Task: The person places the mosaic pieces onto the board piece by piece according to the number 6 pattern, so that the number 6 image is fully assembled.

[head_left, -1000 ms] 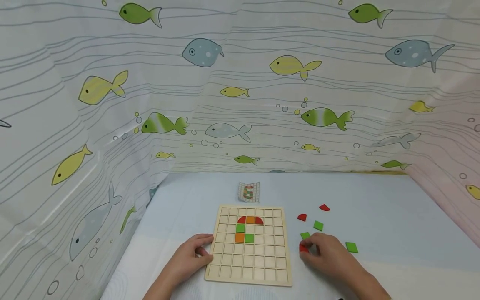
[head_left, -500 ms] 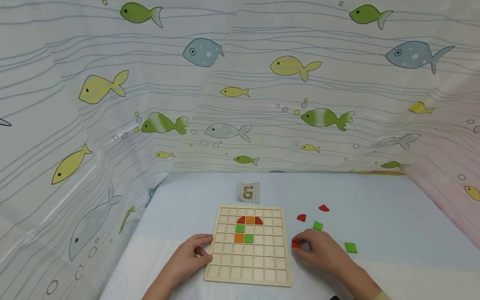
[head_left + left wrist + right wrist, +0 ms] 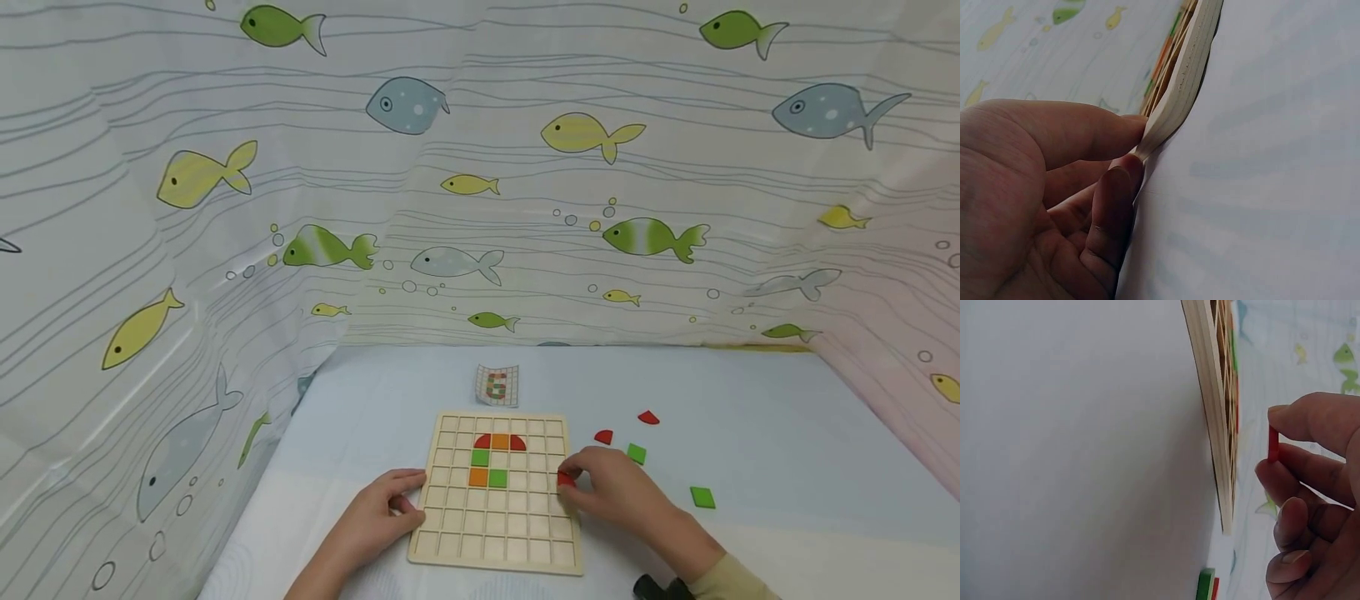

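A wooden grid board (image 3: 459, 533) lies on the table. Red, orange and green tiles sit in some of its cells, among them an orange square tile (image 3: 477, 477). At the board's left edge, my left hand (image 3: 381, 512) holds it between thumb and fingers; the left wrist view shows the fingertips (image 3: 1127, 131) at the rim. My right hand (image 3: 626, 496) pinches a red tile (image 3: 1274, 444) between thumb and fingertips, over the board's right border in the head view. The tile appears edge-on in the right wrist view, its outline mostly covered by the fingers.
Right of the board lie two red rounded-edge tiles, one a red tile (image 3: 648, 417) farther back, plus a green square tile (image 3: 637, 454) and another green tile (image 3: 702, 497). Behind the board is a small pattern card (image 3: 497, 386). A fish-print curtain (image 3: 525, 250) encloses the table.
My right hand has carried the red tile leftward from the loose tiles to the board's right border. The left hand stays at the board's left edge.
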Motion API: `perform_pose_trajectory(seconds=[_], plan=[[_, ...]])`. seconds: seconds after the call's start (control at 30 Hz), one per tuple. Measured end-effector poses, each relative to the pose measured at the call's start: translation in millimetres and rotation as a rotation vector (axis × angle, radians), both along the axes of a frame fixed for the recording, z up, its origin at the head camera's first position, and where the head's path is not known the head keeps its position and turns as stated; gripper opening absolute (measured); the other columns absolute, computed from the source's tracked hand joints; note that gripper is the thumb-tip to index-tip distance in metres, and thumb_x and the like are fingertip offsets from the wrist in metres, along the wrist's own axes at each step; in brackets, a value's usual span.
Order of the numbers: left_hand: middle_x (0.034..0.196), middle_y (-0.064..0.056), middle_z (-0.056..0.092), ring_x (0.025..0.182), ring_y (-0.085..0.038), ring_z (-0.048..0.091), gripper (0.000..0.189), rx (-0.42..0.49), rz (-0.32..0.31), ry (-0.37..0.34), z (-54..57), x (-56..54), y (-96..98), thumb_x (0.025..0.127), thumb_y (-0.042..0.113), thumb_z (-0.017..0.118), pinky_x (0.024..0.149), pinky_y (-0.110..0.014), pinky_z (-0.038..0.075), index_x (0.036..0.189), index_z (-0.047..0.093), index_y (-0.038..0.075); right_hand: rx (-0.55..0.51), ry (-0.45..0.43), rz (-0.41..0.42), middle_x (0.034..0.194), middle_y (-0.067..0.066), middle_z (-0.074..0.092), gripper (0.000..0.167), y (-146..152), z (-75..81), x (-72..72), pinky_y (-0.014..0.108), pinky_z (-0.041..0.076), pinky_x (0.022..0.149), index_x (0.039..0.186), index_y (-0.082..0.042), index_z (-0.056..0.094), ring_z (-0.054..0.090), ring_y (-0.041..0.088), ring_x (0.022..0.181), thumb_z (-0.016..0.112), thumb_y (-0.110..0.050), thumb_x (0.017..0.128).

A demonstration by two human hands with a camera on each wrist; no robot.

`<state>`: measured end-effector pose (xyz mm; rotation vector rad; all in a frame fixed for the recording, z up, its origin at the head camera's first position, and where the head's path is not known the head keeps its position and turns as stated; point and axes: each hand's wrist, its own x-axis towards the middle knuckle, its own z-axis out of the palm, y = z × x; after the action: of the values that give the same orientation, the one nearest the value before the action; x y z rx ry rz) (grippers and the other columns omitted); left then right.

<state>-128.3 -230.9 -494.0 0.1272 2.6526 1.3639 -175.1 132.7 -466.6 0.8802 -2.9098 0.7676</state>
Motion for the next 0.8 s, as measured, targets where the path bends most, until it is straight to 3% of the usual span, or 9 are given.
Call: perform_pose_trajectory(seconds=[0.43, 0.8], plan=[[0.138, -0.004, 0.055, 0.081, -0.011, 0.059, 0.057, 0.004, -0.001, 0.010, -0.8, 1.2, -0.4, 0.082, 0.021, 0.080, 0.066, -0.025, 0.046, 0.133, 0.062, 0.003, 0.032, 0.022, 0.008, 0.088, -0.014, 0.063, 0.016, -28, 0.4, -7.5, 0.028, 0.050, 0.072, 0.096, -0.017, 0.075, 0.056, 0.005, 0.081, 0.078, -0.027, 0.084], [0.136, -0.001, 0.056, 0.081, -0.010, 0.059, 0.056, -0.005, 0.007, 0.016, -1.0, 0.4, -1.2, 0.082, 0.021, 0.079, 0.066, -0.025, 0.047, 0.133, 0.063, 0.004, 0.049, -0.035, 0.001, 0.087, -0.013, 0.060, 0.017, -49, -2.8, -13.3, 0.028, 0.050, 0.072, 0.096, -0.018, 0.076, 0.053, 0.005, 0.079, 0.078, -0.030, 0.084]])
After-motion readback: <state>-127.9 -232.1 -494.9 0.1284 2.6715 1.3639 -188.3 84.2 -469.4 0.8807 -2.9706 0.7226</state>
